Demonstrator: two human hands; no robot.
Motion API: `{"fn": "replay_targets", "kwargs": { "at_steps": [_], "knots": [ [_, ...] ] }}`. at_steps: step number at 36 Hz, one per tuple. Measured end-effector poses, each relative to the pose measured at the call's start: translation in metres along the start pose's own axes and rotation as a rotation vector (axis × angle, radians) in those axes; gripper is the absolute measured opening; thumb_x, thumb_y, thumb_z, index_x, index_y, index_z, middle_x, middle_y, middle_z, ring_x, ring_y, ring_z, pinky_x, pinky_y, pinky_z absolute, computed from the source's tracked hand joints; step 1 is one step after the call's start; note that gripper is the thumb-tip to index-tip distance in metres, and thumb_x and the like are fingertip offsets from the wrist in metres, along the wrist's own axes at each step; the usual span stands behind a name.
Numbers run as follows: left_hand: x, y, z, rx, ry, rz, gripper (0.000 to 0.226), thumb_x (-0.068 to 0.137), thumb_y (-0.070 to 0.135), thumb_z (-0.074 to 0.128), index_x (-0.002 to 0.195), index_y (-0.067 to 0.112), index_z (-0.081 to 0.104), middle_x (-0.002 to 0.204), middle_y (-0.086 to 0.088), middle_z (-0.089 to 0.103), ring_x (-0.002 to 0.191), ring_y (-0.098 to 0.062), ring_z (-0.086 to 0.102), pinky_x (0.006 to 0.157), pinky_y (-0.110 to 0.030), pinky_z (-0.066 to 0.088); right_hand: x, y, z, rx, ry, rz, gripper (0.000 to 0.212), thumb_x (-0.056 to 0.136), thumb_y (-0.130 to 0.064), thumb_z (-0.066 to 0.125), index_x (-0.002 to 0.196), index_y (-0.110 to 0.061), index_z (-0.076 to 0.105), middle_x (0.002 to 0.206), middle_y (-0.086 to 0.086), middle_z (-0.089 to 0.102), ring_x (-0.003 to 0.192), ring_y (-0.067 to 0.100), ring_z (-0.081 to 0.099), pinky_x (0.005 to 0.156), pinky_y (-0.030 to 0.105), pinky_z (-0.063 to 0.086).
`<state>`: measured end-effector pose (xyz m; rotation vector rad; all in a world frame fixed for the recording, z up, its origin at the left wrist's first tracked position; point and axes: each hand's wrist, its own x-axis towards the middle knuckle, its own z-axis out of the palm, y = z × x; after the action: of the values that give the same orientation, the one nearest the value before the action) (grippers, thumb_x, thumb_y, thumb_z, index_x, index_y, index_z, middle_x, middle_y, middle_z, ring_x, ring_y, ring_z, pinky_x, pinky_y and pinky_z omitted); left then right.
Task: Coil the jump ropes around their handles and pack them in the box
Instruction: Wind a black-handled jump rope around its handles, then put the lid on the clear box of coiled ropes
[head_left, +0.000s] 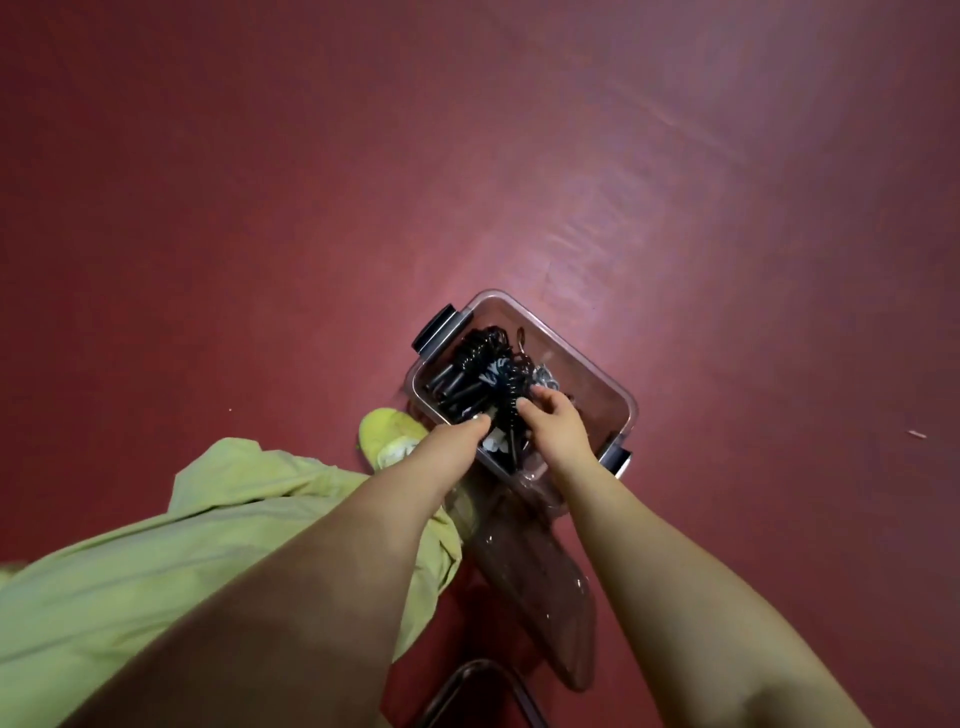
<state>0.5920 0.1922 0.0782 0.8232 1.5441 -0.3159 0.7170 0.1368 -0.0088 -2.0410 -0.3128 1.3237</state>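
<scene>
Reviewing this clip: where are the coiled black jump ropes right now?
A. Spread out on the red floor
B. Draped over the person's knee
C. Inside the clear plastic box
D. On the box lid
C: the coiled black jump ropes lie within the walls of the clear plastic box, with both hands reaching in.

Red floor (260, 182), yellow-green trousers (156, 545), matching shoe (384, 426)
</scene>
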Motion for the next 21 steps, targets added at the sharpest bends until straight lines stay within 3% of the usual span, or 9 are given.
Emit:
{"fn": "replay_targets", "kwargs": {
  "at_steps": [4, 7, 10, 12, 14, 16, 18, 21],
  "knots": [
    [0.011, -0.001, 0.002, -0.029, 0.008, -0.037, 0.059, 0.095, 0.05, 0.049, 0.142, 0.015, 0.044, 0.146, -0.009, 0.045, 0.13, -0.029, 0.044, 0.096, -0.034, 0.035, -0.009, 0.013, -0.002, -0.01, 0.014, -0.012, 0.039, 0.094, -0.032, 0.061, 0.128, -0.014, 0.059, 0.125, -0.001, 0.061, 0.114, 0.016, 0.057, 0.102, 0.034, 0.042],
    [0.016, -0.002, 0.005, -0.057, -0.022, -0.09, 0.057, 0.097, 0.048, 0.046, 0.143, 0.014, 0.042, 0.147, -0.01, 0.043, 0.131, -0.029, 0.043, 0.095, -0.033, 0.036, -0.029, 0.031, -0.004, 0.056, -0.037, 0.024, 0.014, 0.091, -0.035, 0.064, 0.095, -0.024, 0.07, 0.087, -0.011, 0.066, 0.081, 0.007, 0.057, 0.077, 0.027, 0.044],
    [0.022, -0.005, 0.008, -0.078, -0.021, -0.145, 0.057, 0.096, 0.051, 0.046, 0.142, 0.019, 0.041, 0.147, -0.01, 0.04, 0.131, -0.032, 0.041, 0.103, -0.04, 0.04, -0.052, 0.051, -0.003, 0.063, -0.09, 0.062, 0.017, 0.092, -0.031, 0.065, 0.082, -0.019, 0.073, 0.073, -0.009, 0.063, 0.068, 0.006, 0.054, 0.067, 0.025, 0.041],
    [0.028, -0.007, 0.009, -0.09, -0.005, -0.171, 0.058, 0.094, 0.053, 0.048, 0.139, 0.018, 0.043, 0.141, -0.013, 0.044, 0.124, -0.033, 0.046, 0.099, -0.042, 0.044, -0.063, 0.059, -0.003, 0.083, -0.093, 0.059, 0.022, 0.092, -0.028, 0.065, 0.082, -0.011, 0.073, 0.063, -0.013, 0.06, 0.06, 0.001, 0.05, 0.062, 0.021, 0.039],
    [0.034, -0.009, 0.008, -0.1, -0.002, -0.186, 0.06, 0.092, 0.056, 0.048, 0.138, 0.017, 0.043, 0.129, -0.016, 0.05, 0.111, -0.034, 0.052, 0.094, -0.041, 0.046, -0.07, 0.063, -0.001, 0.114, -0.098, 0.079, 0.032, 0.09, -0.032, 0.066, 0.08, -0.003, 0.072, 0.064, -0.007, 0.06, 0.061, 0.004, 0.051, 0.061, 0.023, 0.04],
    [0.037, -0.011, 0.007, -0.098, -0.029, -0.192, 0.063, 0.092, 0.059, 0.046, 0.14, 0.019, 0.04, 0.126, -0.017, 0.052, 0.103, -0.034, 0.054, 0.091, -0.041, 0.047, -0.074, 0.066, 0.004, 0.135, -0.132, 0.11, 0.036, 0.083, -0.04, 0.07, 0.078, -0.005, 0.072, 0.069, 0.004, 0.067, 0.065, 0.016, 0.058, 0.065, 0.034, 0.046],
    [0.038, -0.012, 0.006, -0.09, -0.053, -0.193, 0.066, 0.092, 0.059, 0.044, 0.144, 0.019, 0.037, 0.131, -0.017, 0.052, 0.103, -0.034, 0.053, 0.091, -0.042, 0.047, -0.078, 0.068, 0.01, 0.109, -0.187, 0.139, 0.035, 0.072, -0.047, 0.074, 0.079, -0.013, 0.075, 0.076, 0.013, 0.073, 0.069, 0.025, 0.064, 0.069, 0.042, 0.052],
    [0.041, -0.014, 0.003, -0.069, -0.074, -0.192, 0.067, 0.093, 0.059, 0.043, 0.145, 0.018, 0.036, 0.132, -0.015, 0.053, 0.111, -0.036, 0.053, 0.093, -0.043, 0.046, -0.08, 0.073, 0.016, 0.103, -0.229, 0.166, 0.038, 0.059, -0.047, 0.08, 0.078, -0.014, 0.075, 0.078, 0.019, 0.072, 0.068, 0.027, 0.062, 0.068, 0.041, 0.049]
  ]
}}
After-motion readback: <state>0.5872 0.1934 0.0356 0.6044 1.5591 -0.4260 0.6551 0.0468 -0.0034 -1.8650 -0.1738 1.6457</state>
